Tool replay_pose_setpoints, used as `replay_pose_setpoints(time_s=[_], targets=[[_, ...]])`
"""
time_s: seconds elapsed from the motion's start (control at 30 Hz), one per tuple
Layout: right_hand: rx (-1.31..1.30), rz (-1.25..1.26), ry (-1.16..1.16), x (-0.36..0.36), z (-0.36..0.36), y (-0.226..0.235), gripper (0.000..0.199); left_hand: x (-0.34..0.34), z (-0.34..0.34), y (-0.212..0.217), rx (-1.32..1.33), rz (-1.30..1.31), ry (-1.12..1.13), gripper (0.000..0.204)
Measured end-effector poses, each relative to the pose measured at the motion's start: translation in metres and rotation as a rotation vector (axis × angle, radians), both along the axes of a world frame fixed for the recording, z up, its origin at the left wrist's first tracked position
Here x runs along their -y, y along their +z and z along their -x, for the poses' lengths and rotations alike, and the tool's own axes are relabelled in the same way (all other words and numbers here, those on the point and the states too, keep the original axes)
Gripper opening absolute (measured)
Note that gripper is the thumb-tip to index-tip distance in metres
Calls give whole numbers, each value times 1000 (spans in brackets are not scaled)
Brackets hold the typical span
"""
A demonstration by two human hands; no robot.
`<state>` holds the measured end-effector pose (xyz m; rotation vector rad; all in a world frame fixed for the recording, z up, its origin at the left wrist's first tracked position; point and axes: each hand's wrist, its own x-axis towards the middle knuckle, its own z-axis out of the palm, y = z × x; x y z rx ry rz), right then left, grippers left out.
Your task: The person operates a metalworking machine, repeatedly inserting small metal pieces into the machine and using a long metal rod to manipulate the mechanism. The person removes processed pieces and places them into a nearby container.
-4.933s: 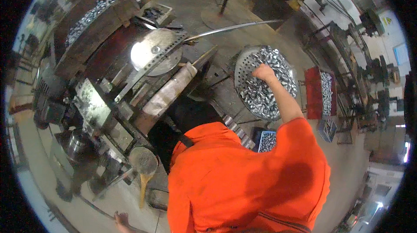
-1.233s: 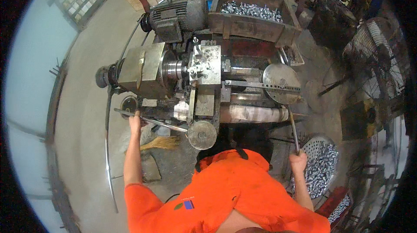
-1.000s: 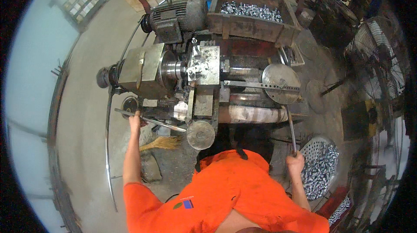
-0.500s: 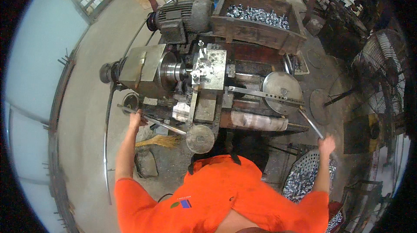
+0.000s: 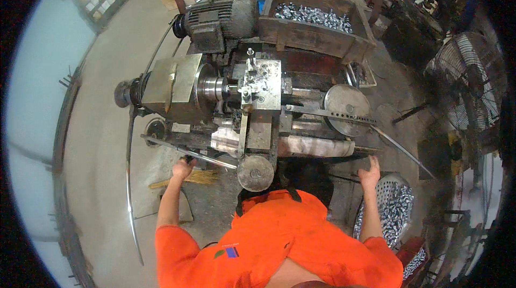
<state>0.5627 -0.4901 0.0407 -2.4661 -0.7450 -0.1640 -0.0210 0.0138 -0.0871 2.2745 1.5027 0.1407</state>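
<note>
Two bare hands, both on the near side of a lathe-like machine. Left hand: fingers partly curled at a small dark patch; cannot tell whether they pinch anything. Left lever lies just beyond these fingertips, slanting rightward past them to a round disc; contact unclear. Straw broom on the floor, just right of this hand. Right hand: fingers extended and loose, clear of any grip. Right lever is apart from it, to its right. Perforated tray of shiny metal pieces lower right of this hand. Writing: print beside a green-and-blue emblem on the orange shirt, between the hands and nearer the body, too small to read. Levers: slim, silvery rods; left one duller toward its outer end, right one straight with a bright streak
</note>
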Motion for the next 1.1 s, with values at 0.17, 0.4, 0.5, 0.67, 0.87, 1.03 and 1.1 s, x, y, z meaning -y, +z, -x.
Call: replay_pose_setpoints(time_s=[0.17, 0.4, 0.5, 0.67, 0.87, 1.03, 1.1], targets=[[-99, -26, 100, -14, 22, 16, 36, 59, -87, 21, -364, -85, 340, 55], [-154, -85, 161, -41, 26, 54, 32, 52, -67, -5, -393, -47, 65, 42], [-142, -126, 228, -61, 16, 89, 29, 42, -49, 29, -455, 12, -115, 39], [33, -225, 421, -144, 5, 143, 28, 49, -52, 37, -403, 93, 57, 38], [-17, -254, 944, -309, 88, 206, 33, 41, -30, 149, -150, 108, 127, 41], [146, 21, 1051, -409, 152, 193, 29, 57, 39, 259, 114, -367, 351, 32], [108, 201, 1029, -425, 166, 193, 26, 65, 80, 277, 112, -514, 456, 33]])
